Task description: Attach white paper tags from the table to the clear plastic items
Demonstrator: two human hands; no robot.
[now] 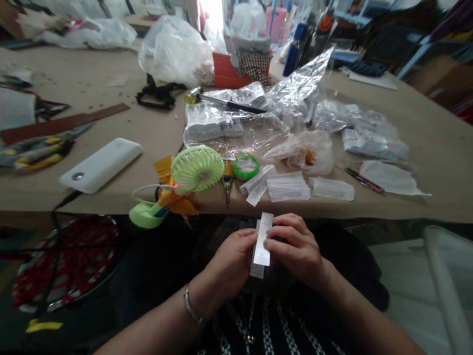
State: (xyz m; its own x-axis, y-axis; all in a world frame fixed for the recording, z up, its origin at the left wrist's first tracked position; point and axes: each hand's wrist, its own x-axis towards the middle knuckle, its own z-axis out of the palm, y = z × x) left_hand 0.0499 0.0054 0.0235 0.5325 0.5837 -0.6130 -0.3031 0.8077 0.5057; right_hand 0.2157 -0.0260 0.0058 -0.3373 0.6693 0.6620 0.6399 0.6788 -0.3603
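White and thin, the stack of printed paper strips (262, 240) sits pinched between our hands just below the edge of the tan desk (424, 143): our left hand (229, 259) clamps one long side, our right hand (295, 249) the other. We judge it light, limp and easily creased, best held by its edges. Similar loose strips (288, 188) lie near a green plastic fan (197, 169)

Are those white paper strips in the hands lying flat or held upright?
Upright: the paper strips stand on end, pinched between the left hand and the right hand.
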